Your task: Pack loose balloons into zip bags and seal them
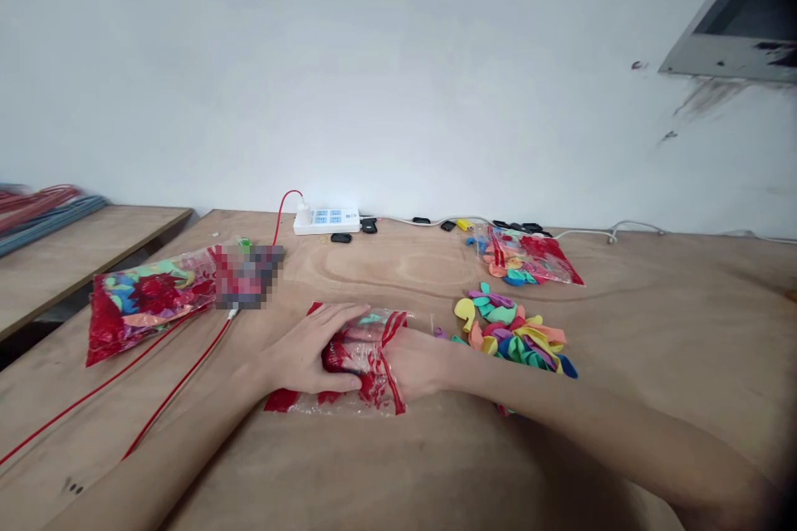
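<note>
A clear plastic bag with red print (391, 386) lies on the wooden table in front of me. My left hand (305, 353) grips it from the left, fingers over the far side and thumb along the near side. My right hand (420, 361) reaches into the bag's mouth from the right. Its fingers show only dimly through the plastic and print, so their grip is unclear. A bit of teal shows inside the bag near them. Just beyond my right forearm lies a loose pile of coloured balloons (514, 336), partly covered by the arm.
On the left sits a full balloon bag (153, 294), beside a blurred-out device (249, 275) with red cables. Another bag of balloons (529, 255) lies at the back right. A white power strip (327, 221) and several small black pieces (340, 238) line the wall.
</note>
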